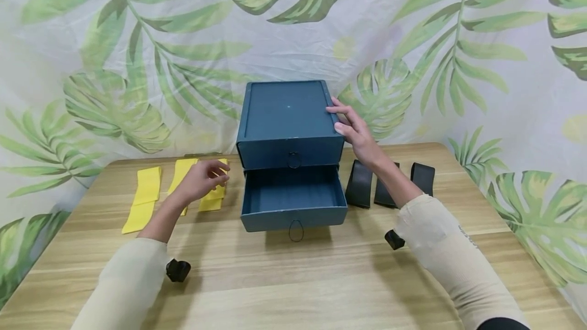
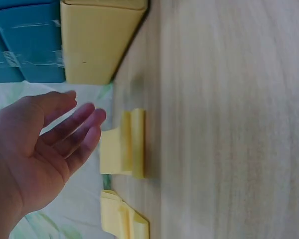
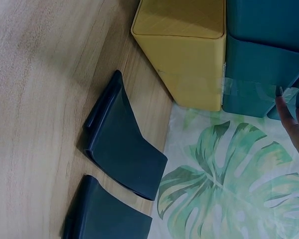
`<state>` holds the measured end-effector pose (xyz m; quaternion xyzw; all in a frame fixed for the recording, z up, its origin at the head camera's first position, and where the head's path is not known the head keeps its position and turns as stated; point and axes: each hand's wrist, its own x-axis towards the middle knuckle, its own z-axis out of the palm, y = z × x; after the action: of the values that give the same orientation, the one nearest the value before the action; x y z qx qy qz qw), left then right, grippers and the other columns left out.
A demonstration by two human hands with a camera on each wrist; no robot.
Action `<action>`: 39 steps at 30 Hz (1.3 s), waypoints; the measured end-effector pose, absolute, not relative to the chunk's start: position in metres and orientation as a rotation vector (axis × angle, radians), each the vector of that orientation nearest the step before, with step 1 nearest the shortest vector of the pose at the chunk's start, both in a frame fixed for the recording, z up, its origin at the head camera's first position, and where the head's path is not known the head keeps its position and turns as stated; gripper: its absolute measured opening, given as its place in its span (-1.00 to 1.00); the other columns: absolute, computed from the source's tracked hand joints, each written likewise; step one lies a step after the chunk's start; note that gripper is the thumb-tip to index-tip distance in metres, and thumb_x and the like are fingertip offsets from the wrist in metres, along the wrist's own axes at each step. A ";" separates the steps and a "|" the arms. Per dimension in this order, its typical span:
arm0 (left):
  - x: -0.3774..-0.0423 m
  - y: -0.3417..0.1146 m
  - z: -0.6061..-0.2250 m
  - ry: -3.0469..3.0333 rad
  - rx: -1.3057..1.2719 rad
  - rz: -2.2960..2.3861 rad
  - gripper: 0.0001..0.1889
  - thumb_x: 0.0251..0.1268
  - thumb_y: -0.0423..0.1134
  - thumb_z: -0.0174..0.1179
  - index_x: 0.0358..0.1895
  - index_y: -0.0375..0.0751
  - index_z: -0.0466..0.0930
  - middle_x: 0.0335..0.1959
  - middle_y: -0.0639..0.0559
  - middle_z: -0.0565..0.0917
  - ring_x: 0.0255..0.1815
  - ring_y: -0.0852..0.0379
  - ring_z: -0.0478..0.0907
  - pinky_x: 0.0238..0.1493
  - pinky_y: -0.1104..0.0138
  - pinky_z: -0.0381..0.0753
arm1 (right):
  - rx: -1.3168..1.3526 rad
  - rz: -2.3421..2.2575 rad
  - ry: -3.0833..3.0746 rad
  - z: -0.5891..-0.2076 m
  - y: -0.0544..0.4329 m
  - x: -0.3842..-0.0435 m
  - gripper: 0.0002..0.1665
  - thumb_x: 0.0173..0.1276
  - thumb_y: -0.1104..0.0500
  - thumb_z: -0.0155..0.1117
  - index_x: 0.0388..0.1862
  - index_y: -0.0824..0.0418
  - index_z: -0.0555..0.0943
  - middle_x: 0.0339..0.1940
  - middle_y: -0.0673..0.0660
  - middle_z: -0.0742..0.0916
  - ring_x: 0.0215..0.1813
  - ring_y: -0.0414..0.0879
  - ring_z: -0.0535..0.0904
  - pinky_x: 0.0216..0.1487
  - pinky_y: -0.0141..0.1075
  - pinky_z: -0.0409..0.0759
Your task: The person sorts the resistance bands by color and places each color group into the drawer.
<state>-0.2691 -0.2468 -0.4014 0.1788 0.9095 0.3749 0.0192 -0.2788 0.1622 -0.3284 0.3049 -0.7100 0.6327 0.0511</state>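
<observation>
A blue drawer unit (image 1: 289, 111) stands toward the back of the table, and its lower drawer (image 1: 275, 220) is pulled out with nothing inside. Loop pulls hang on both drawer fronts. My right hand (image 1: 357, 134) touches the unit's upper right edge, fingers extended over its top. Above the folded yellow strips (image 1: 213, 203) left of the unit, my left hand (image 1: 204, 180) hovers with fingers relaxed and holds nothing. In the left wrist view, a yellow section (image 2: 102, 45) of the unit sits beside the blue drawers.
Another folded yellow strip (image 1: 148, 185) lies farther left on the wooden table (image 1: 284, 289). Right of the unit are folded black strips (image 1: 359, 185), partly covered by my right forearm. A leaf-patterned cloth (image 1: 192, 29) hangs behind the table.
</observation>
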 end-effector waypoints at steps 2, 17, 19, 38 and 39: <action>-0.272 -0.247 -0.405 2.870 0.551 1.120 -0.74 0.46 -0.43 0.24 0.08 -0.55 0.63 -0.10 -0.37 0.73 -0.16 -0.26 0.70 -0.20 0.11 0.73 | 0.930 1.929 -2.161 -0.328 0.162 -0.279 -0.36 0.54 0.12 -0.04 0.47 0.46 0.30 0.74 0.22 0.05 0.70 0.28 -0.05 0.52 0.35 0.13; -0.309 -0.253 -0.412 3.050 0.519 0.749 -0.48 0.30 -0.65 -0.14 0.34 -0.63 0.41 0.32 -0.57 0.47 0.33 -0.49 0.42 0.27 -0.22 0.46 | 0.935 1.912 -2.152 -0.329 0.162 -0.280 -0.35 0.54 0.11 -0.05 0.48 0.45 0.30 0.74 0.22 0.06 0.69 0.29 0.00 0.50 0.35 0.17; -0.313 -0.255 -0.414 3.037 0.492 0.700 -0.43 0.27 -0.66 -0.18 0.39 -0.61 0.36 0.36 -0.57 0.42 0.39 -0.51 0.36 0.34 -0.24 0.40 | 0.935 1.911 -2.154 -0.328 0.162 -0.280 -0.35 0.54 0.11 -0.04 0.47 0.45 0.30 0.73 0.22 0.06 0.69 0.29 -0.01 0.50 0.35 0.17; -0.321 -0.257 -0.412 3.070 0.341 0.631 -0.58 0.27 -0.59 -0.07 0.15 -0.59 0.61 0.18 -0.55 0.58 0.13 -0.42 0.57 0.00 -0.14 0.59 | 0.944 1.906 -2.163 -0.329 0.162 -0.280 -0.36 0.54 0.12 -0.06 0.48 0.45 0.29 0.73 0.25 0.03 0.68 0.32 -0.02 0.50 0.36 0.16; -0.321 -0.257 -0.409 3.066 0.353 0.654 -0.60 0.26 -0.59 -0.05 0.11 -0.60 0.63 0.15 -0.56 0.60 0.14 -0.43 0.57 0.02 -0.15 0.60 | 0.943 1.905 -2.163 -0.329 0.162 -0.280 -0.36 0.55 0.12 -0.06 0.48 0.45 0.29 0.74 0.24 0.04 0.68 0.32 -0.01 0.50 0.36 0.16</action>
<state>-0.3206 -0.2572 -0.4095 0.1119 0.9718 0.2073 -0.0068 -0.2801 0.1623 -0.3292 0.3105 -0.7122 0.6273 0.0542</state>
